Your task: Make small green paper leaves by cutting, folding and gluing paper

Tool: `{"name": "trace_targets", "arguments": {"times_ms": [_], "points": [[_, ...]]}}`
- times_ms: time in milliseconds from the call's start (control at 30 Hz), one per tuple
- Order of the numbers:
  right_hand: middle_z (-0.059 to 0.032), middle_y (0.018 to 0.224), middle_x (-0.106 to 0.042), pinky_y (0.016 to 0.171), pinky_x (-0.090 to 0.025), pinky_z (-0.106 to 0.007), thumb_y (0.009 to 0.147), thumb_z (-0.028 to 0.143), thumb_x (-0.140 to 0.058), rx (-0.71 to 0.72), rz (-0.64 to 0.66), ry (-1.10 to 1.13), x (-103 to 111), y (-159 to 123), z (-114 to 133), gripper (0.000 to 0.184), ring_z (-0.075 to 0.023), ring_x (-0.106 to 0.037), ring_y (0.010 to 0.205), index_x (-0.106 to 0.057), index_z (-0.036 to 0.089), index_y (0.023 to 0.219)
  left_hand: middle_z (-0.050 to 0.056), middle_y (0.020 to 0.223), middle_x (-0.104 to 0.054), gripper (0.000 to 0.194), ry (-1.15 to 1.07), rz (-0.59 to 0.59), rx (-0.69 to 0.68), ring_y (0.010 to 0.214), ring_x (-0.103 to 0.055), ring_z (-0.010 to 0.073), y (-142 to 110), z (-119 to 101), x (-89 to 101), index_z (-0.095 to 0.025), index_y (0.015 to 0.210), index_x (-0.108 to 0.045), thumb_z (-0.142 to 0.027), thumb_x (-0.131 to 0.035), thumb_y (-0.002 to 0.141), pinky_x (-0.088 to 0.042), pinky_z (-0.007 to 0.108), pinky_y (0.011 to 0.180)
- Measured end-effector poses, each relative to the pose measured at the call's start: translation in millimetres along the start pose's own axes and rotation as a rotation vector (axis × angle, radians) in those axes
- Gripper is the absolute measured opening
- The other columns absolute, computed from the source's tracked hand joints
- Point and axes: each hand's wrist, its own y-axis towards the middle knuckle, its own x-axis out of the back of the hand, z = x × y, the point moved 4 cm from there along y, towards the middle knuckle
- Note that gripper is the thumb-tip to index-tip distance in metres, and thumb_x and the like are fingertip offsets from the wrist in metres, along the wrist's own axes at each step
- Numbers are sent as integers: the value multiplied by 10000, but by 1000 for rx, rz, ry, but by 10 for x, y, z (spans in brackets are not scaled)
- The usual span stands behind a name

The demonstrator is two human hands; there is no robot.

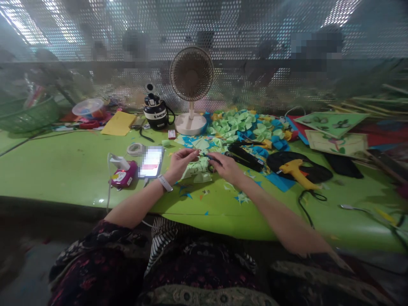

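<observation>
My left hand (185, 161), with a pale band at its wrist, is closed in a pinch over the middle of the table. What its fingertips hold is too small to make out. Close to its right, my right hand (227, 168) is closed round small dark-handled scissors (211, 168), which point toward the left fingertips; the fingers partly hide them. Beneath both hands lie pale green paper pieces (199, 173). A black stapler (245, 157) lies just beyond my right hand. Behind it is a heap of green, blue and yellow folded paper flowers (237, 123).
A fan (191, 80) and black bottle (155, 112) stand at the back by the perforated screen. On the left are a lit phone (151, 162), tape roll (135, 148) and purple power block (124, 175). A yellow glue gun (299, 173) with a cord lies on the right.
</observation>
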Motion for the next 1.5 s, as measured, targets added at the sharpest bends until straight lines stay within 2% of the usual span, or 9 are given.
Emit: {"name": "trace_targets", "arguments": {"times_ms": [133, 233, 500, 700, 900, 1200, 1267, 1367, 1500], "points": [[-66, 1047, -723, 724, -564, -336, 959, 315, -485, -44, 59, 57, -15, -3, -8, 304, -161, -668, 644, -640, 224, 1205, 14, 713, -717, 353, -18, 5, 16, 604, -627, 97, 5, 13, 1, -177, 734, -745, -436, -896, 548, -550, 274, 668], [-57, 1020, -718, 665, -559, -314, 956, 307, -480, -70, 86, 103, -28, -4, -21, 311, -132, -632, 571, -635, 225, 1213, 16, 717, -718, 346, -31, 18, 30, 610, -625, 99, 8, 29, 4, -180, 740, -750, -431, -897, 552, -547, 276, 668], [-63, 1008, -712, 658, -550, -298, 974, 322, -452, -91, 127, 119, -49, -6, -22, 313, -128, -643, 604, -632, 218, 1208, 5, 658, -696, 352, -15, 16, 21, 587, -605, 99, -3, -6, -2, -187, 678, -728, -453, -901, 528, -525, 264, 631], [-107, 1156, -695, 904, -529, -387, 934, 329, -547, -2, 33, 1, -55, -25, 93, 314, -237, -672, 1013, -610, 214, 1219, -7, 592, -647, 332, 44, -5, -65, 553, -561, 85, -5, -30, 3, -163, 621, -681, -428, -880, 594, -482, 250, 610], [-99, 1129, -702, 881, -538, -387, 959, 267, -472, 0, 37, 38, -52, -27, 94, 283, -229, -675, 988, -640, 218, 1181, -15, 572, -637, 372, 44, -8, -51, 538, -551, 78, 8, 10, 7, -154, 613, -672, -451, -891, 560, -464, 226, 571], [-38, 942, -703, 575, -512, -282, 963, 308, -453, -141, 131, 150, -65, -32, -5, 308, -100, -554, 487, -639, 217, 1191, 5, 640, -670, 375, -6, 37, 40, 554, -567, 82, 30, 84, 2, -157, 684, -707, -449, -897, 546, -476, 238, 582], [-43, 917, -702, 621, -528, -302, 964, 318, -456, -131, 123, 126, -50, -27, 9, 306, -125, -597, 541, -639, 208, 1184, -3, 605, -648, 375, -2, 43, 34, 535, -550, 79, 19, 68, -7, -155, 657, -687, -454, -891, 559, -463, 236, 567], [-83, 1039, -709, 791, -542, -354, 928, 343, -551, -48, 40, 40, -9, -17, 54, 300, -202, -681, 819, -632, 199, 1178, -9, 562, -621, 382, 3, 35, 2, 517, -524, 72, 8, 37, -10, -152, 611, -652, -462, -875, 592, -438, 228, 552], [-102, 1066, -707, 901, -518, -389, 935, 315, -549, 26, -43, -36, 8, -23, 80, 246, -243, -662, 995, -646, 202, 1131, -10, 538, -606, 390, 25, 26, -44, 509, -502, 64, 8, 15, -4, -150, 561, -621, -451, -860, 629, -418, 222, 547]]}}
